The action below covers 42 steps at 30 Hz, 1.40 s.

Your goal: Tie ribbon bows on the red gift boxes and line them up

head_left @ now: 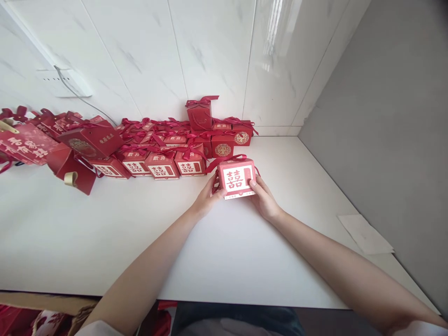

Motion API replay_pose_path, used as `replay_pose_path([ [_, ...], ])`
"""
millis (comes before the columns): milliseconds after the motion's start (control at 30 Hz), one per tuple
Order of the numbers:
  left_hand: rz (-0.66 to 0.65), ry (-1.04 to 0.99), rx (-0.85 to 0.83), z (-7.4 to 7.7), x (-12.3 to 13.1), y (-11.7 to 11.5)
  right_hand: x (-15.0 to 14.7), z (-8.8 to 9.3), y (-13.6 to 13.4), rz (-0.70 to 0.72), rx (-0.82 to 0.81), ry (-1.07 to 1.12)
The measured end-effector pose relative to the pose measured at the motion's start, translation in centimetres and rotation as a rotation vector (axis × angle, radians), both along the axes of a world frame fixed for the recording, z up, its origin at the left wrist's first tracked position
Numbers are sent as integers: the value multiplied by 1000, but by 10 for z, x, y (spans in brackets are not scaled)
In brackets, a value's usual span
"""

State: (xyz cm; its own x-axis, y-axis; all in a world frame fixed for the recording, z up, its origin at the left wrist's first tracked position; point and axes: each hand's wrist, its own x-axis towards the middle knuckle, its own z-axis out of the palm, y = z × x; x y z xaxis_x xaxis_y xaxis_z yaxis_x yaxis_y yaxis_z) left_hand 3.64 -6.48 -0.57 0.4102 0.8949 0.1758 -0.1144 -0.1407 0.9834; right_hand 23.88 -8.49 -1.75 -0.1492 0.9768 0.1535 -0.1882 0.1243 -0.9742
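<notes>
Between both hands is a red and white gift box (239,179) with a large red character on its front and a red ribbon on top. My left hand (207,197) grips its left side, thumb on the lower front corner. My right hand (264,197) closes on the right side, thumb pressed to the front face. The box is slightly tilted, close to the end of a row of similar gift boxes (163,165). Whether its base touches the table cannot be made out.
A taller red box (199,114) stands on top of the back rows. Red gift bags (26,142) and an opened red box (73,168) crowd the left of the white table (122,238). White paper (366,233) lies at right. A cable (80,98) runs down the tiled wall.
</notes>
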Motion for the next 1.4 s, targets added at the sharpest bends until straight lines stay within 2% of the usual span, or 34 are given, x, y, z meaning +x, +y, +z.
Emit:
replay_pose_path([
  [133,49,27,-149,-1,-3,3,1,-5,0,27,-9,6],
  [233,108,-32,-302,-1,-5,7,3,-9,0,56,-1,21],
  [333,130,-124,-369,0,-6,9,3,-9,-3,82,61,-38],
  [433,112,-153,-395,0,-7,9,1,-6,-8,16,111,-106],
  [600,201,-125,-362,-8,-9,13,-1,-4,-12,-207,225,-166],
  [667,151,-154,-345,-8,-8,13,-2,-5,-12,-262,239,-169],
  [800,-27,-171,-180,-3,-5,9,-3,-6,-15,-278,264,-195],
  [867,-33,-133,-95,-2,-4,8,-3,-5,-17,-270,308,-208],
  [933,-18,-138,-94,-2,-3,7,-2,-3,-18,-268,337,-224],
  [1167,72,-284,-341,-4,-8,9,3,-5,-9,-264,202,-164],
  [1300,8,-274,-417,-2,-12,9,5,-8,-2,-312,92,-129],
  [1400,-56,-256,-480,0,-14,10,5,-8,0,-314,75,-137],
])
